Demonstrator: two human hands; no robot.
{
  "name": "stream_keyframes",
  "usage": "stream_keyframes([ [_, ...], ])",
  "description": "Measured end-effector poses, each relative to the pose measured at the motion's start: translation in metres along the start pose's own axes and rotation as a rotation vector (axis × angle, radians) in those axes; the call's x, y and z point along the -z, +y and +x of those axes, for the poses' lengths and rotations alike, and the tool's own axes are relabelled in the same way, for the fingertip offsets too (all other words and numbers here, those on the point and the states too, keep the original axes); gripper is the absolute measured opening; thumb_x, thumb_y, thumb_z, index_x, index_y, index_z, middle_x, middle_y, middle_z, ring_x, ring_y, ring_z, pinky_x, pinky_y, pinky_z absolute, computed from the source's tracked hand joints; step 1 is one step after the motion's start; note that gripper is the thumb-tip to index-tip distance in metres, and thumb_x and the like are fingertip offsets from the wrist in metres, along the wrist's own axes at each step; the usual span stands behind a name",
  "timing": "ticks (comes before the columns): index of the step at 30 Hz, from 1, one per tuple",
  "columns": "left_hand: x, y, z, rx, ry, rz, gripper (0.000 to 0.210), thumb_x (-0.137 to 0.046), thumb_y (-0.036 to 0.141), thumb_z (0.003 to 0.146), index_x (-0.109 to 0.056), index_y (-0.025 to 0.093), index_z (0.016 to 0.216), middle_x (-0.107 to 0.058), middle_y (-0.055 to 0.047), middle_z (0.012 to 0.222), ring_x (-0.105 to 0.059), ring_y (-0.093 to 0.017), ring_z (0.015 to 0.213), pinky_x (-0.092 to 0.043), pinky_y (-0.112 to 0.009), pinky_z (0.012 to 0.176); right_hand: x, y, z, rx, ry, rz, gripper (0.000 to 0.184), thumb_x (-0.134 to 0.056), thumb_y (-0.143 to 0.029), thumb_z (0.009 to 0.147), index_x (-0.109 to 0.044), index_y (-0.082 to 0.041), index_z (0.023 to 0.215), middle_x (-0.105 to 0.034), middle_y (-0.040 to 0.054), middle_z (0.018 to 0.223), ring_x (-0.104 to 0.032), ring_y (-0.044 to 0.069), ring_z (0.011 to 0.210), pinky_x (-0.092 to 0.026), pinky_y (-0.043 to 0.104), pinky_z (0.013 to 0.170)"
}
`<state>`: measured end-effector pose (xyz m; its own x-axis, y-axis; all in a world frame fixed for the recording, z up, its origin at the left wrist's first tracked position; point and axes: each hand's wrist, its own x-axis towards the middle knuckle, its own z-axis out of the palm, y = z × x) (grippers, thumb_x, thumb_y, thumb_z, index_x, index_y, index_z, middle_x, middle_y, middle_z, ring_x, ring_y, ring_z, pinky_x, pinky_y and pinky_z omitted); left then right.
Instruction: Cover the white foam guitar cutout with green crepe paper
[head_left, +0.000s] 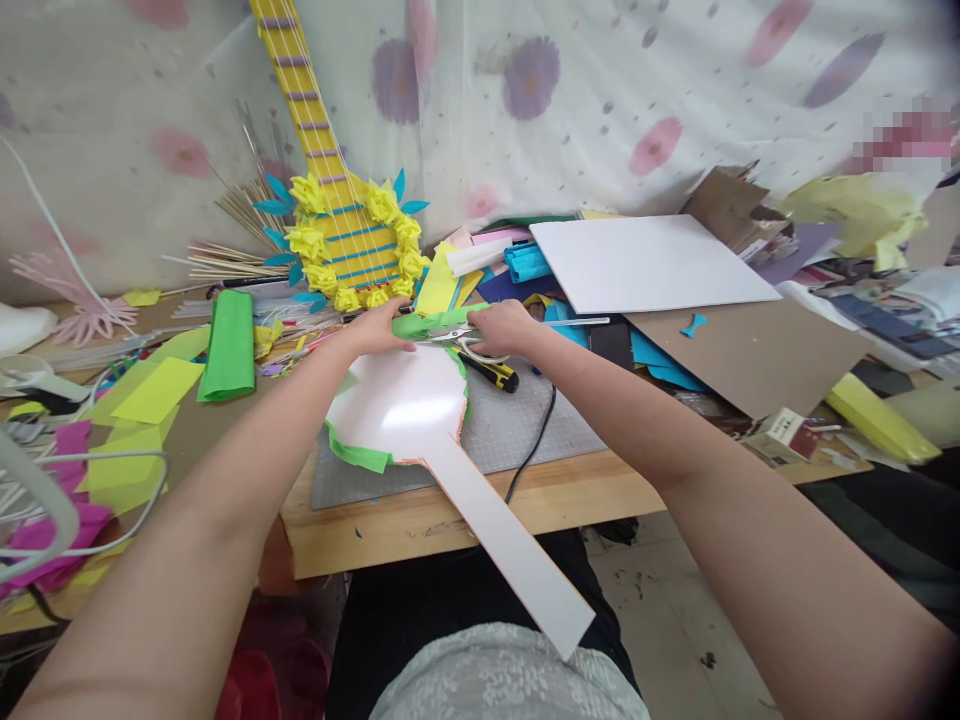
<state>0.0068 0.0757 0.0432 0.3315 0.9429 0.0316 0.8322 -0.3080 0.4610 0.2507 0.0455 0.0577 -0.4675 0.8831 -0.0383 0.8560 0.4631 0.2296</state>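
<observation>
A white guitar-shaped board (397, 400) lies on the grey cutting mat (495, 435), its long neck reaching over the table's front edge toward my lap. Green crepe paper (360, 452) runs along parts of its rim. At the board's far edge, my left hand (381, 328) pinches a strip of the same green paper (431, 322). My right hand (499, 330) is closed around scissors (450, 333), whose blades lie against the strip and point toward my left hand. My right fingers partly hide the handles.
Behind the board stands a yellow paper guitar (360, 250) with yellow flowers. A utility knife (499, 374) lies beside the board. At left are a green crepe roll (229, 345) and yellow sheets (159, 390). A white foam board (652, 262) rests on brown cardboard (757, 350) at right.
</observation>
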Motion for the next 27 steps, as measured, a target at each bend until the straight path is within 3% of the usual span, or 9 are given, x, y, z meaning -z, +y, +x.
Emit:
stream_keyframes([
  [2,-0.001,-0.006,-0.006,0.049,0.007,0.061,0.087,-0.08,0.033,0.053,-0.047,0.022,0.133,-0.062,-0.009,0.122,-0.058,-0.027,0.11,-0.043,-0.033,0.092,-0.004,-0.004,0.001,-0.003,0.002,-0.001,0.046,-0.051,-0.049,0.08,-0.059,-0.015,0.111,-0.069,0.0155,0.105,-0.064,0.03,0.097,-0.043,0.035,0.074],
  [8,-0.003,-0.013,-0.007,0.088,0.145,0.039,0.045,-0.061,0.019,0.073,-0.057,0.025,0.117,-0.068,-0.003,0.1,-0.061,-0.021,0.09,-0.044,-0.03,0.081,-0.009,-0.013,0.007,0.002,0.05,0.023,0.044,-0.05,-0.047,0.081,-0.058,-0.014,0.109,-0.069,0.0159,0.106,-0.065,0.029,0.096,-0.043,0.036,0.076],
  [17,0.001,-0.021,0.007,-0.026,0.162,-0.113,0.039,-0.055,0.021,0.072,-0.061,0.019,0.111,-0.058,-0.001,0.082,-0.053,-0.015,0.073,-0.043,-0.029,0.073,-0.015,-0.012,0.018,0.028,0.072,0.047,0.04,-0.048,-0.046,0.082,-0.058,-0.016,0.107,-0.068,0.0148,0.106,-0.064,0.028,0.096,-0.042,0.032,0.071],
  [27,0.0,-0.023,0.007,-0.035,0.157,-0.225,0.037,-0.058,0.025,0.068,-0.06,0.019,0.105,-0.05,0.001,0.077,-0.047,-0.013,0.067,-0.039,-0.027,0.067,-0.019,-0.008,0.028,0.05,0.052,-0.011,0.041,-0.048,-0.048,0.085,-0.058,-0.016,0.109,-0.07,0.0156,0.097,-0.065,0.03,0.093,-0.037,0.031,0.066],
])
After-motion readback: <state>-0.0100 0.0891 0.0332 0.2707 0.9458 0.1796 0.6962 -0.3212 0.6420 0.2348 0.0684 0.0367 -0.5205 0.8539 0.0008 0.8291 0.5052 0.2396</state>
